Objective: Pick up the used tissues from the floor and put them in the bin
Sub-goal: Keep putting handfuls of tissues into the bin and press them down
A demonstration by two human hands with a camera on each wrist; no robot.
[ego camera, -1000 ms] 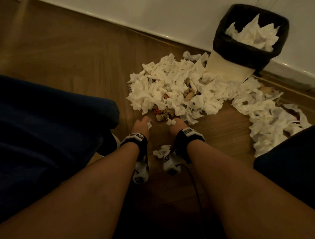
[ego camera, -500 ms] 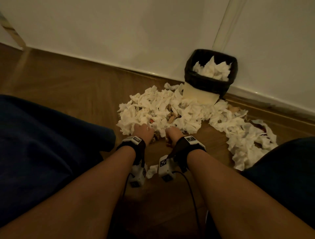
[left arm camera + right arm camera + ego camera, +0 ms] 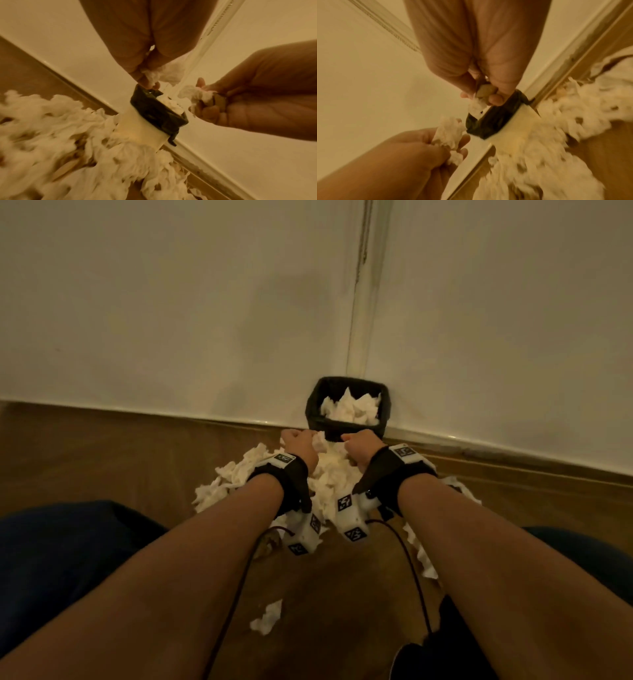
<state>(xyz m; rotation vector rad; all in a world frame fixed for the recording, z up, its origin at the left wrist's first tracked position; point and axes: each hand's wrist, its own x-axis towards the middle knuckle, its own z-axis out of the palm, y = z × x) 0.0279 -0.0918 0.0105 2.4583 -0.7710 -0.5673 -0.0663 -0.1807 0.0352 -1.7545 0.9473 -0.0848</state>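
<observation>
A white bin with a black liner (image 3: pixel 347 426) stands against the wall, tissues heaped inside it. A big pile of crumpled white tissues (image 3: pixel 239 474) covers the floor in front of it. Both hands are raised above the pile, just short of the bin. My left hand (image 3: pixel 299 445) grips a wad of tissue (image 3: pixel 163 74). My right hand (image 3: pixel 359 448) grips a tissue wad (image 3: pixel 476 106) together with a small brownish scrap (image 3: pixel 483 90). In the left wrist view the right hand (image 3: pixel 240 102) shows beside the bin (image 3: pixel 154 112).
A single loose tissue (image 3: pixel 269 616) lies on the wooden floor near my knees. More tissues (image 3: pixel 423 559) trail to the right of the pile. Dark-clothed legs (image 3: pixel 68 559) flank both arms. The white wall and skirting run right behind the bin.
Both hands closed on tissues at the near edge of the pile, then lifted and moved forward toward the bin. The head view tilted up to the wall.
</observation>
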